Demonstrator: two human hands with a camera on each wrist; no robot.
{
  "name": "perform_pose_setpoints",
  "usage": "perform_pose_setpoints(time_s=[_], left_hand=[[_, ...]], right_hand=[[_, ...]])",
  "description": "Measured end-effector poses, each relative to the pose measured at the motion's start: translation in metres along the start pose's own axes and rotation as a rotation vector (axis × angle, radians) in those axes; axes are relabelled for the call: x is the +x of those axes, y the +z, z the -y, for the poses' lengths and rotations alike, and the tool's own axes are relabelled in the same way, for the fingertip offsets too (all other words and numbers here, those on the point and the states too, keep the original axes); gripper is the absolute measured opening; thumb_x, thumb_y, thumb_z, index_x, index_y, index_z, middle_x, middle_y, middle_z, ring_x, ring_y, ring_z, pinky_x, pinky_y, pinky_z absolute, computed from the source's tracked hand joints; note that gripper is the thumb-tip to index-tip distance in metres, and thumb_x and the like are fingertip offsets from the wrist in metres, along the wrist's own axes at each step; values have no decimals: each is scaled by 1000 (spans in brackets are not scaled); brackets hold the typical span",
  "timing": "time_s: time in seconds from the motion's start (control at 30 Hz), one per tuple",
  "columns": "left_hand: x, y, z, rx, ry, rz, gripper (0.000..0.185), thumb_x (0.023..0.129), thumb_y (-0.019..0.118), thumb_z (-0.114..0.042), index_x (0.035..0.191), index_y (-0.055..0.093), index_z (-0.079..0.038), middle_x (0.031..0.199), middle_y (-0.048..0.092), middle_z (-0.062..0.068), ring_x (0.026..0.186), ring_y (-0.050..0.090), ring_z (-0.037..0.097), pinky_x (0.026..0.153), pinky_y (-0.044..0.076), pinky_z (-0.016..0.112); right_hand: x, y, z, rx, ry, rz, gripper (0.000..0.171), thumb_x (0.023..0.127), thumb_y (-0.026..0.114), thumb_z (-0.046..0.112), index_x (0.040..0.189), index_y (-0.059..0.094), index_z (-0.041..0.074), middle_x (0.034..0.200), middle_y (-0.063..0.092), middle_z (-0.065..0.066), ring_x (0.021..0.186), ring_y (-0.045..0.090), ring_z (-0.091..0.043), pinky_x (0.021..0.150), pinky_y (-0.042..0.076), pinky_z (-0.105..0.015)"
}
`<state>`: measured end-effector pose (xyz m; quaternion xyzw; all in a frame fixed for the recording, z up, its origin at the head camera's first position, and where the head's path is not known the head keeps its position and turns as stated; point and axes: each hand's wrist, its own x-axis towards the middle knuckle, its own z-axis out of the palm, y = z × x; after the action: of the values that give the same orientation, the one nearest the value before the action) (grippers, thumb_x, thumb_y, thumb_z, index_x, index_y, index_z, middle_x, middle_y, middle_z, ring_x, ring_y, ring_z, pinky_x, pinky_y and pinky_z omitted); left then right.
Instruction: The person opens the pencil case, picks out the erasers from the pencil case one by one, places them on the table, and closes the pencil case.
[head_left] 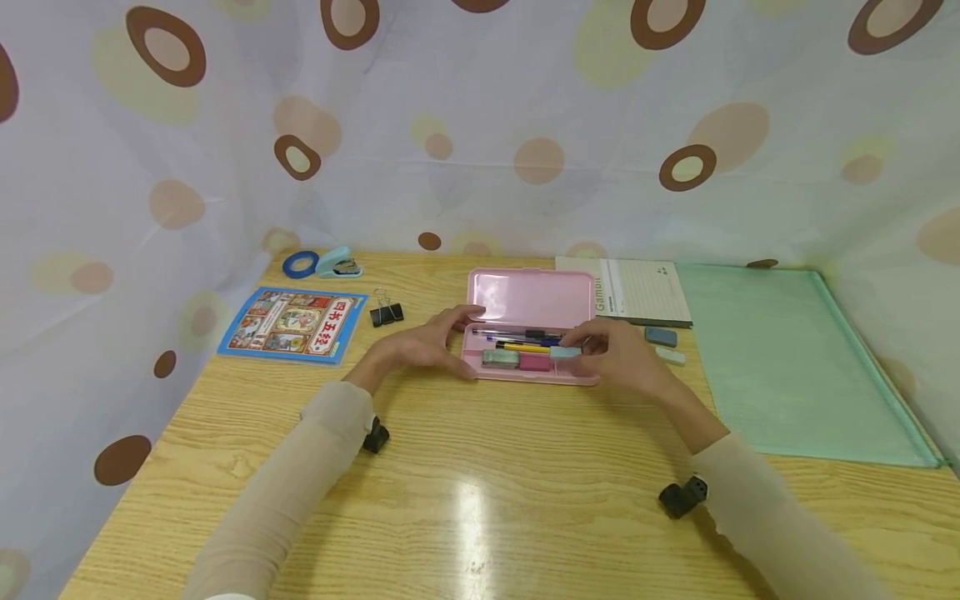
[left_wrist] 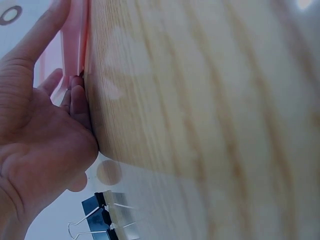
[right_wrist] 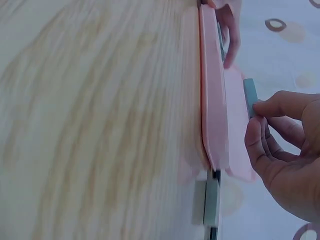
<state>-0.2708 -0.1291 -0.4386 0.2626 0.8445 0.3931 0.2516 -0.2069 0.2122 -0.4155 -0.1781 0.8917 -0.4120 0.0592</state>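
Observation:
A pink pencil case (head_left: 525, 377) lies on the table with its lid (head_left: 534, 302) folded back. Around its left end my left hand (head_left: 423, 346) holds it, thumb at the front corner and fingers at the back. Above the case's right end, my right hand (head_left: 626, 358) pinches a light blue eraser (right_wrist: 250, 92) between thumb and fingertips. Inside the case are several pens, one of them yellow (head_left: 523, 347), along with a green eraser (head_left: 500, 358) and a dark pink eraser (head_left: 534, 362). The right fingers hide part of the case's right end.
Right of the case lie a grey-blue eraser (head_left: 661, 336), a white eraser (head_left: 670, 357), a notebook (head_left: 648, 292) and a green mesh pouch (head_left: 795, 367). To the left are a binder clip (head_left: 387, 315), a booklet (head_left: 292, 325), blue tape (head_left: 300, 265) and a stapler (head_left: 333, 263).

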Motion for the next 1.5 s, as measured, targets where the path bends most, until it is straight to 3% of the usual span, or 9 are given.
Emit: perform_pose_setpoints(time_s=[0.33, 0.47, 0.57, 0.97, 1.3, 1.5], left_hand=[[0, 0, 0, 4, -8, -1, 108, 80, 92, -29, 163, 24, -28, 157, 35, 5, 143, 34, 24, 123, 29, 46], [0, 0, 0, 9, -6, -1, 107, 80, 92, -30, 163, 25, -29, 157, 35, 5, 144, 34, 24, 122, 29, 46], [0, 0, 0, 8, -2, 2, 107, 80, 92, -29, 164, 24, -28, 157, 35, 5, 144, 34, 25, 122, 29, 47], [-1, 0, 0, 3, -10, -4, 107, 80, 92, -30, 163, 25, -29, 157, 35, 6, 144, 33, 25, 123, 28, 47], [1, 0, 0, -1, -9, -4, 108, 79, 92, -29, 163, 25, -28, 156, 36, 6, 143, 34, 25, 123, 28, 46], [0, 1, 1, -10, -10, -4, 107, 80, 92, -27, 163, 25, -27, 157, 36, 5, 143, 34, 25, 122, 30, 46]], right_hand=[[-27, -36, -22, -28, 33, -55, 28, 96, 73, 9, 123, 74, 5, 118, 73, -12, 96, 62, -23, 80, 52, -22], [-35, -45, -28, -28, 38, -48, 33, 98, 70, 8, 131, 71, 7, 125, 72, -11, 99, 62, -21, 81, 52, -20], [-40, -49, -32, -49, 52, -33, 30, 98, 69, 7, 128, 72, 6, 124, 71, -12, 98, 61, -21, 80, 52, -21], [-45, -50, -49, -78, 73, 56, 23, 95, 70, 2, 118, 73, 3, 112, 69, -13, 90, 61, -22, 75, 53, -28], [-43, -54, -47, -79, 71, 38, 28, 99, 72, 14, 125, 71, 3, 115, 70, -13, 97, 63, -22, 78, 54, -29], [-38, -50, -41, -9, 64, 38, 38, 100, 71, 18, 136, 67, 5, 124, 69, -16, 102, 63, -24, 78, 56, -28]])
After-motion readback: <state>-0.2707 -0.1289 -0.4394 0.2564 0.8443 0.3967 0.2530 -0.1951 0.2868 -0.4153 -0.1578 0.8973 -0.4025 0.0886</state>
